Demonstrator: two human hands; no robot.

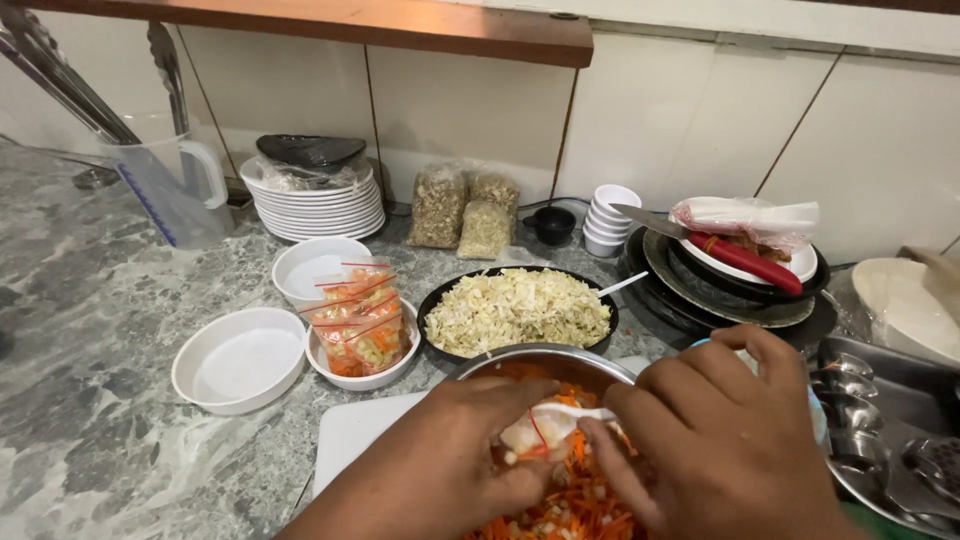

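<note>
My left hand (450,455) and my right hand (715,435) meet over a metal bowl (545,358) of shredded carrot mix (580,505). Both hands pinch a small clear zip bag (540,428) with a red seal strip, partly filled with the mix, held just above the bowl. Behind it stands a black bowl (432,300) heaped with pale shredded cabbage (515,310). To the left, a white bowl (395,368) holds several filled zip bags (360,320).
Two empty white dishes (238,362) (310,265) sit at left on the marble counter. A plate stack (318,208), a plastic jug with tongs (170,180), bagged dry food (462,208), small white cups (608,218), stacked pans with a knife (730,265) and spoons (880,440) surround them. A white cutting board (350,435) lies under the bowl.
</note>
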